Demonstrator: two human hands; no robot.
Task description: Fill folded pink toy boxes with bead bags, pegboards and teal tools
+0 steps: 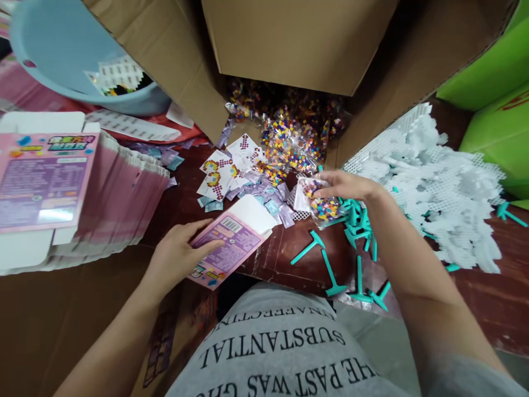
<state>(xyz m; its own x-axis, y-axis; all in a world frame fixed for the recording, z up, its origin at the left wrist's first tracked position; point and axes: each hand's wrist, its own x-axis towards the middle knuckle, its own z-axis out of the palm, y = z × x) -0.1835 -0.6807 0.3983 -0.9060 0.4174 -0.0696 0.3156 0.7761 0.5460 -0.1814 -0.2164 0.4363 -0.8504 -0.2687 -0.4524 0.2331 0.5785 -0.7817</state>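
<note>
2 hands busy here, left hand (176, 256) gripping a pink-and-purple printed cardboard box (233, 240) at the dark red bench's near edge, right hand (345, 186) holding a clear plastic bag of multicoloured beads (325, 209) beside teal plastic T-shaped tools (359, 223)

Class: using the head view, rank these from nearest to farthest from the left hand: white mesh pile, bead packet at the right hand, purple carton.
1. Purple carton: in the left hand's grip.
2. Bead packet: to the right, at the right hand.
3. White mesh pile: far right, beyond the right hand.
</note>
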